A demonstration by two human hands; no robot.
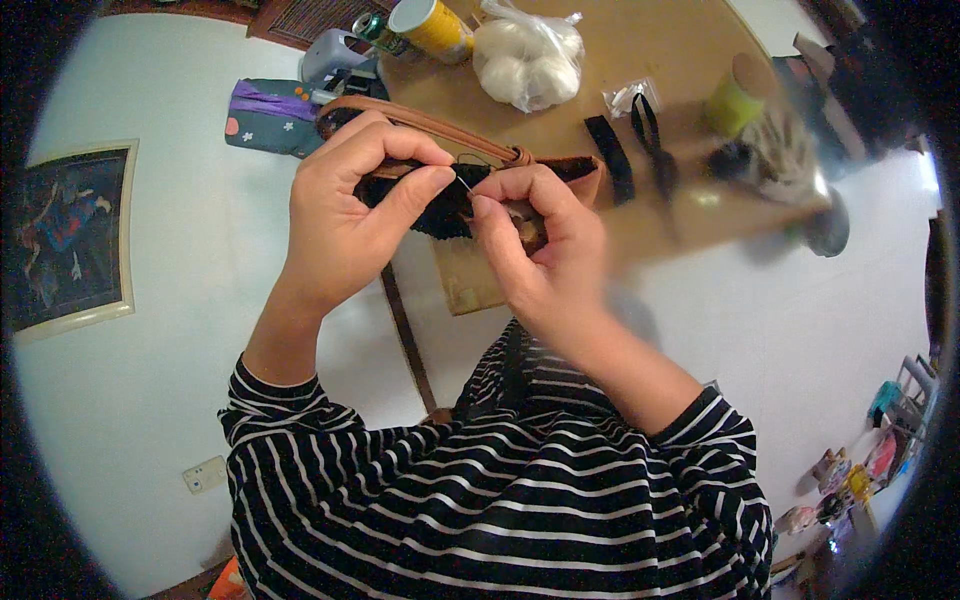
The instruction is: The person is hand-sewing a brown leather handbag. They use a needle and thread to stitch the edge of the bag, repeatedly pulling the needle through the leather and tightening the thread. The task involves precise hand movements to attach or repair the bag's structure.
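Observation:
A thin sewing needle (465,184) spans the small gap between my hands. Thumb and index finger of my right hand (551,236) pinch its lower end. At the upper end, the fingertips of my left hand (360,202) are pressed together, and a fine dark thread (474,158) loops out beside them. Just what sits inside the left pinch is mostly hidden. Behind and below both hands lies a dark bag (442,214) with a brown strap (442,124) and a brown edge at its right end. My hands cover much of the bag.
On the brown table (480,289) are a bag of white round items (529,60), a yellow canister (435,30), a green can (379,31), a black strip (611,157), a black strap (656,150), a small clear packet (631,97), a green cylinder (735,105) and a floral pouch (271,120).

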